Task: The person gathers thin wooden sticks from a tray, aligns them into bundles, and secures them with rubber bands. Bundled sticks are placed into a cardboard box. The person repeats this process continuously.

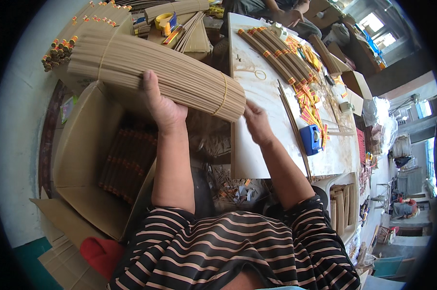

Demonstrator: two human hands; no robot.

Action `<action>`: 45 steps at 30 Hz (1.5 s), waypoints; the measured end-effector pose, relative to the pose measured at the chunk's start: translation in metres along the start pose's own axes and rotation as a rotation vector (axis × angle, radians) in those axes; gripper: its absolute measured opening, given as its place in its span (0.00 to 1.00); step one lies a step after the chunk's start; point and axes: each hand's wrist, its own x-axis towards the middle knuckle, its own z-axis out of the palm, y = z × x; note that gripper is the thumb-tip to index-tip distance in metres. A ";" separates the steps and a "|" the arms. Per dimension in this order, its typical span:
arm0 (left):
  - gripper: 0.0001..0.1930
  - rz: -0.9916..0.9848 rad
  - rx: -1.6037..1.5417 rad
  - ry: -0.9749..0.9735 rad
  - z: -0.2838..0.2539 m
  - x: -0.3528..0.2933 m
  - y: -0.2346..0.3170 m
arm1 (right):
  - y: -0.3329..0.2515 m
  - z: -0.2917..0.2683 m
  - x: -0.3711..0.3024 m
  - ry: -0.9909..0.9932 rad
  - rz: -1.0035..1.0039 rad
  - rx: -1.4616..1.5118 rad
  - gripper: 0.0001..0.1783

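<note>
A thick bundle of brown incense sticks (151,65) slants across the space between the open box and the table, bound by one rubber band (225,93) near its right end and another further left. My left hand (168,107) supports it from below, the thumb up along its near side and the other fingers hidden underneath. At the bundle's right end, my right hand (257,123) has its fingers bent against the stick ends, partly hidden behind them. On the white table (252,154) lie several banded stick bundles (276,53), red-and-yellow paper labels (309,104) and a blue tape dispenser (310,139).
An open cardboard box (76,150) to my left holds dark labelled bundles (129,162). More tied sticks (59,54) are stacked at the far left. Loose sticks (292,123) lie along the table, beside a rubber band (260,75). Another person's hands (290,18) show at the far side.
</note>
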 end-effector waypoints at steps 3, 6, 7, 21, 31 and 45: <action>0.33 -0.137 -0.048 -0.111 0.004 -0.006 0.001 | -0.047 -0.018 -0.009 0.075 -0.075 0.187 0.17; 0.30 -0.358 -0.126 -0.161 0.006 -0.012 -0.011 | -0.084 -0.030 -0.037 -0.055 -0.199 -0.025 0.16; 0.27 -0.386 -0.144 -0.150 0.007 -0.015 -0.019 | -0.094 -0.027 -0.048 -0.092 -0.252 -0.252 0.16; 0.24 -0.998 -0.099 -0.342 0.049 -0.107 -0.086 | -0.131 -0.092 -0.151 -0.352 -0.590 -1.237 0.11; 0.26 -1.198 -0.019 -0.484 0.100 -0.173 -0.118 | -0.111 -0.163 -0.199 -0.298 -0.624 -1.221 0.10; 0.25 -1.579 -0.100 -0.701 0.236 -0.259 -0.263 | -0.080 -0.322 -0.228 0.645 -0.025 0.022 0.31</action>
